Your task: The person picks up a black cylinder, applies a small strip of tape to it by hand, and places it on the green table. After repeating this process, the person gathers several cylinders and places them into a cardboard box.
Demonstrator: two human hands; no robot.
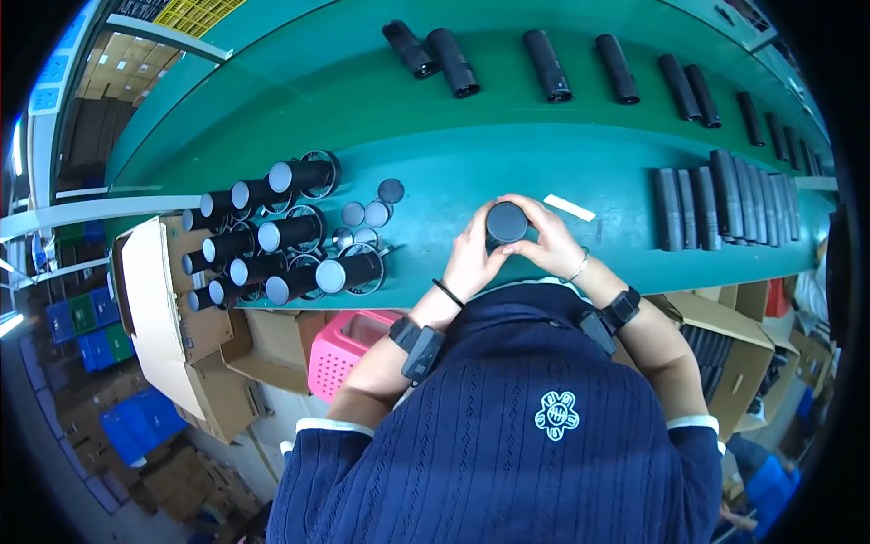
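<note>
Left hand [469, 258] and right hand [546, 243] both gripped one black tube [507, 222], apparently capping it. Finished tubes [725, 195] lay right; uncapped tubes [272, 240] stood waiting left on table [435, 172].

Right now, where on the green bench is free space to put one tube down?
Bare bench lies between the white strip and the right tube row. Also bare between the round caps and the left hand. The upright tube cluster is crowded.

Both forearms rise from lower edge, bent inward. Left hand [469, 257] and right hand [550, 243] meet around black cylinder [507, 222], fingers curled, thumbs near its cap.
</note>
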